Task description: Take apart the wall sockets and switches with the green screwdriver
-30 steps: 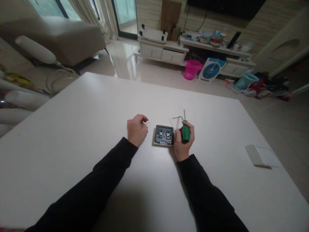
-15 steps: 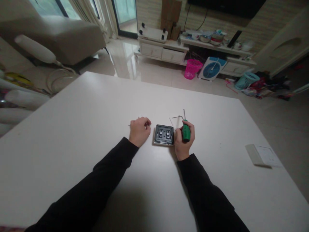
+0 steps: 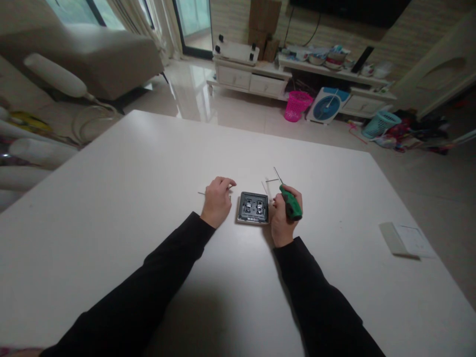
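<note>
A dark square switch module [image 3: 253,208] lies face-up on the white table [image 3: 148,173] between my hands. My right hand [image 3: 283,218] grips a green-handled screwdriver [image 3: 289,201], its thin shaft tilted up and to the left. My left hand [image 3: 217,201] rests just left of the module, fingers curled and pinching a thin wire whose end sticks out to the left [image 3: 201,193]. A few short thin wires [image 3: 268,182] lie just beyond the module.
A white cover plate [image 3: 405,240] lies near the table's right edge. Beyond the table are a TV stand [image 3: 260,79], a pink basket [image 3: 295,105], a blue fan [image 3: 327,105], a teal basket [image 3: 379,124] and a grey sofa [image 3: 111,54].
My left hand has lowered to the table and shifted slightly right, with the wire now pointing left. The screwdriver in my right hand has tilted from upright to leaning left.
</note>
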{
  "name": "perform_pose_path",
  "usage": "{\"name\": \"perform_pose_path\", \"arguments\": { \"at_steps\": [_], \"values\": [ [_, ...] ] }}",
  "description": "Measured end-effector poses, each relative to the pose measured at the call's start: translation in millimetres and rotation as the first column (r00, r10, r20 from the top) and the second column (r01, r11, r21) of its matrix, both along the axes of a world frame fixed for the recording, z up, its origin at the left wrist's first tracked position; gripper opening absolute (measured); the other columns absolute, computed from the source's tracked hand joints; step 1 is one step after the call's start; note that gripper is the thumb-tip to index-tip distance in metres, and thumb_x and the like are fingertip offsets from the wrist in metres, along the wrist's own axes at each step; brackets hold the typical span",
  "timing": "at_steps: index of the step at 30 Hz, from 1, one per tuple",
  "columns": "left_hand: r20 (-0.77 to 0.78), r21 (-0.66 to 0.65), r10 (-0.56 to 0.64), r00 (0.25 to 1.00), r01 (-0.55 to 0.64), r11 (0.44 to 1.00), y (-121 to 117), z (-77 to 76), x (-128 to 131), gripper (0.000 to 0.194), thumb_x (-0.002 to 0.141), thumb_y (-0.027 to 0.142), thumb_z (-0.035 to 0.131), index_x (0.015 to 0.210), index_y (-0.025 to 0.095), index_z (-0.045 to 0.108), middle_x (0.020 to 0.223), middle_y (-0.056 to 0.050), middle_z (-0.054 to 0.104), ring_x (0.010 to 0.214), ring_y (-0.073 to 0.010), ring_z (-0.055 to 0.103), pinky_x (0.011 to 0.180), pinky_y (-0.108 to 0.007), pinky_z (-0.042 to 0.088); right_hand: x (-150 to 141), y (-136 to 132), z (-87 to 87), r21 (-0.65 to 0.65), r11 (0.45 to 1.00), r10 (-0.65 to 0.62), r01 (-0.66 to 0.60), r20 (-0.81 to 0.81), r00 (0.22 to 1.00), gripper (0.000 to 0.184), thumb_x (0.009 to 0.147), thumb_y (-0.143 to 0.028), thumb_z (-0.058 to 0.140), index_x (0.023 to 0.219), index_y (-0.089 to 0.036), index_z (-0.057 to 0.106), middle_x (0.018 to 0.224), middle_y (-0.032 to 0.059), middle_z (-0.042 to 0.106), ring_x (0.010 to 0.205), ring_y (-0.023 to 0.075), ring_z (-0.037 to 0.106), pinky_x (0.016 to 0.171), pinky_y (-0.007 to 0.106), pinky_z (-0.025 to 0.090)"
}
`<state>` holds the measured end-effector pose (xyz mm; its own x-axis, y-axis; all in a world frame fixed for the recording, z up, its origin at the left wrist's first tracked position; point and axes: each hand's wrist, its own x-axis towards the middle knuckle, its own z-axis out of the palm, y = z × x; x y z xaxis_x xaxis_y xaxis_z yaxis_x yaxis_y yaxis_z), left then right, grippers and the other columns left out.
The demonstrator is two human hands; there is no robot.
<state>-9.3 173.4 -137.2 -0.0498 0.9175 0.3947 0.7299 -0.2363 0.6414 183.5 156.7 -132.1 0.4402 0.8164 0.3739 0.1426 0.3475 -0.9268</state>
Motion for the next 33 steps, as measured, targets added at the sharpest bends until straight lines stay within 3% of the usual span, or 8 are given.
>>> {"name": "perform_pose_path", "arguments": {
  "at_steps": [5, 13, 19, 25, 33],
  "values": [
    [0.037, 0.081, -0.005, 0.999, 0.002, 0.997, 0.8, -4.3, -1.5, 0.032, 0.089, -0.002, 0.049, 0.107, 0.021, 0.064, 0.102, -0.007, 0.071, 0.099, -0.0269, 0.064, 0.090, -0.043, 0.054, -2.9, 1.4, 3.0, -0.018, 0.997, 0.074, -0.081, -0.239, 0.968, 0.022, 0.090, -0.036, 0.070, 0.108, -0.023, 0.068, 0.076, -0.0042, 0.065, 0.065, 0.0123, 0.058, 0.067, 0.028, 0.046],
    [0.080, 0.128, -0.061, 0.995, 0.050, 0.991, 1.6, -6.8, -1.0, 0.035, 0.086, -0.005, 0.050, 0.107, 0.020, 0.063, 0.103, -0.007, 0.072, 0.097, -0.0255, 0.064, 0.090, -0.043, 0.055, 0.9, 9.7, 7.6, -0.013, 0.978, 0.167, -0.208, -0.551, 0.818, 0.024, 0.084, -0.045, 0.070, 0.091, -0.022, 0.068, 0.050, -0.0059, 0.061, 0.043, 0.0098, 0.049, 0.045, 0.020, 0.036],
    [0.167, 0.199, -0.152, 0.974, 0.118, 0.973, -1.0, -2.4, 2.1, 0.032, 0.089, -0.003, 0.051, 0.108, 0.019, 0.064, 0.103, -0.006, 0.070, 0.093, -0.0214, 0.065, 0.087, -0.039, 0.057, -1.2, 6.4, 10.8, -0.037, 0.952, 0.236, -0.304, -0.545, 0.805, 0.030, 0.082, -0.050, 0.073, 0.083, -0.023, 0.061, 0.045, -0.0063, 0.061, 0.034, 0.0100, 0.046, 0.036, 0.018, 0.033],
    [0.267, 0.193, -0.221, 0.938, 0.173, 0.966, -2.0, -3.4, 4.3, 0.036, 0.088, -0.004, 0.052, 0.112, 0.020, 0.063, 0.104, -0.005, 0.069, 0.095, -0.0194, 0.068, 0.089, -0.037, 0.058, -2.0, 6.5, 12.0, -0.030, 0.958, 0.220, -0.284, -0.556, 0.802, 0.032, 0.081, -0.052, 0.073, 0.083, -0.023, 0.059, 0.045, -0.0069, 0.060, 0.033, 0.0099, 0.047, 0.034, 0.017, 0.034],
    [0.242, 0.195, -0.253, 0.937, 0.208, 0.958, -2.2, -3.2, 3.1, 0.035, 0.088, -0.005, 0.052, 0.108, 0.019, 0.064, 0.103, -0.005, 0.069, 0.097, -0.0198, 0.068, 0.091, -0.038, 0.058, -0.4, 6.7, 11.2, -0.030, 0.955, 0.229, -0.294, -0.554, 0.800, 0.030, 0.081, -0.051, 0.072, 0.082, -0.023, 0.059, 0.044, -0.0065, 0.060, 0.032, 0.0102, 0.045, 0.033, 0.017, 0.033]
  ]
}}
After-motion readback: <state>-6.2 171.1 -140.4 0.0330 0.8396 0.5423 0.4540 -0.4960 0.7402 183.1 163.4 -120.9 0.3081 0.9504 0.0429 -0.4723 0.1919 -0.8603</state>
